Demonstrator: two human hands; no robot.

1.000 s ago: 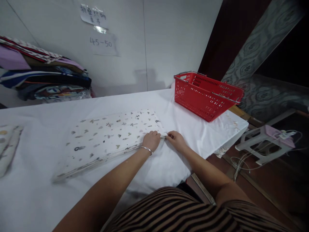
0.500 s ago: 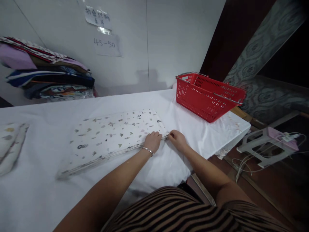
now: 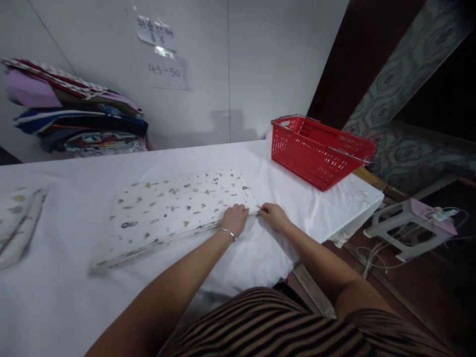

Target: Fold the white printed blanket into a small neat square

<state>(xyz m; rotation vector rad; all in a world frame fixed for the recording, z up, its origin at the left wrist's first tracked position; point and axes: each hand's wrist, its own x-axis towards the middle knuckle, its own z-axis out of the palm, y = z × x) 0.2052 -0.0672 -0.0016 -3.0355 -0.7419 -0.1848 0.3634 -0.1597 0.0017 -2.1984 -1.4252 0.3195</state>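
Across the middle of the white-covered table lies your folded cloth, its small printed motifs facing up and its layered long edge towards you. Your left hand, with a bracelet at the wrist, rests over that edge near the right end; I cannot tell whether its grip is closed on the layers. Your right hand has its grip pinched together on the near right corner. Beyond it, well apart from the cloth, stands a red basket; another printed cloth lies to your left.
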